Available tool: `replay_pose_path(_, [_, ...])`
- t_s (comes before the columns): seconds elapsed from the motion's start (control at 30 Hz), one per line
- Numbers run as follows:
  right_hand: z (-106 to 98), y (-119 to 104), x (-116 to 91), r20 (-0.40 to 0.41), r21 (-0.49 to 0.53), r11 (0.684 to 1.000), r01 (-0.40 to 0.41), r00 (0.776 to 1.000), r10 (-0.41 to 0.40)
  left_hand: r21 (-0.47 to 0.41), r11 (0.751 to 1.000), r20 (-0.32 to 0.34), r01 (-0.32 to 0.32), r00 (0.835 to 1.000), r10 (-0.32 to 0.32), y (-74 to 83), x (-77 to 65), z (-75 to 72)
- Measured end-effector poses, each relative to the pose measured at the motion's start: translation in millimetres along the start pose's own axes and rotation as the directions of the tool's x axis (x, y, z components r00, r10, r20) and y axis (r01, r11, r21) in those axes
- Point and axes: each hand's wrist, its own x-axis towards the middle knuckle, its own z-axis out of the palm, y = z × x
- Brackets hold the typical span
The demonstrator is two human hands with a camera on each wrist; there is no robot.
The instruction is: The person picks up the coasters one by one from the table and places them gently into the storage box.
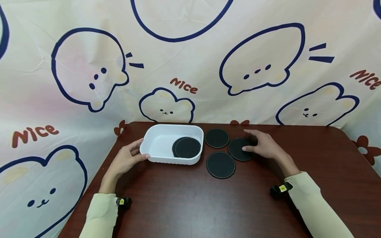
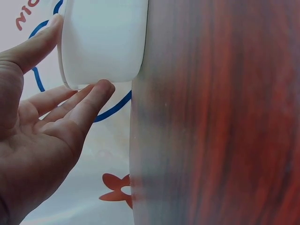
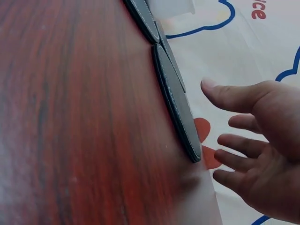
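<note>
At the left end of a white plastic box (image 1: 157, 145), my left hand (image 1: 126, 159) holds it by the end, thumb and fingers spread across that end. Inside the box, to the right, overlapping black round coasters (image 1: 188, 147) lie flat. Three more coasters are on the table beside the box: a back one (image 1: 217, 138), a front one (image 1: 221, 165) and a right one (image 1: 238, 150). My right hand (image 1: 265, 145) is over the edge of the right coaster with thumb and fingers apart. The right wrist view shows this hand (image 3: 262, 154) off the coaster (image 3: 176, 103), holding nothing.
The brown wooden table (image 1: 184, 201) extends toward me and to the right. Behind its back edge hangs a pale cloth (image 1: 208, 109) printed with cartoon animals. Each wrist wears a small black device, the left one (image 1: 123, 202) and the right one (image 1: 279, 190).
</note>
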Motion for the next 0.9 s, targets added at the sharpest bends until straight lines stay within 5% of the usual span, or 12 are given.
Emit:
replay_pose_path(0.4, [6.8, -1.5, 3.5, 0.099, -0.078, 0.996, 0.040, 0.995, -0.032, 0.012, 1.000, 0.000, 0.014, 1.000, -0.014, -0.3, -0.1, -0.4])
replay_pose_path(0.67, [6.8, -3.5, 3.6, 0.024, -0.056, 0.997, 0.061, 0.998, -0.060, 0.015, 1.000, 0.001, 0.011, 1.000, -0.011, 0.5, -0.2, -1.5])
replay_pose_path(0.9, [-0.4, -8.5, 0.3, -0.066, 0.016, 1.000, -0.011, 0.998, 0.012, 0.013, 1.000, 0.002, 0.013, 1.000, -0.013, -0.1, -0.5, -0.2])
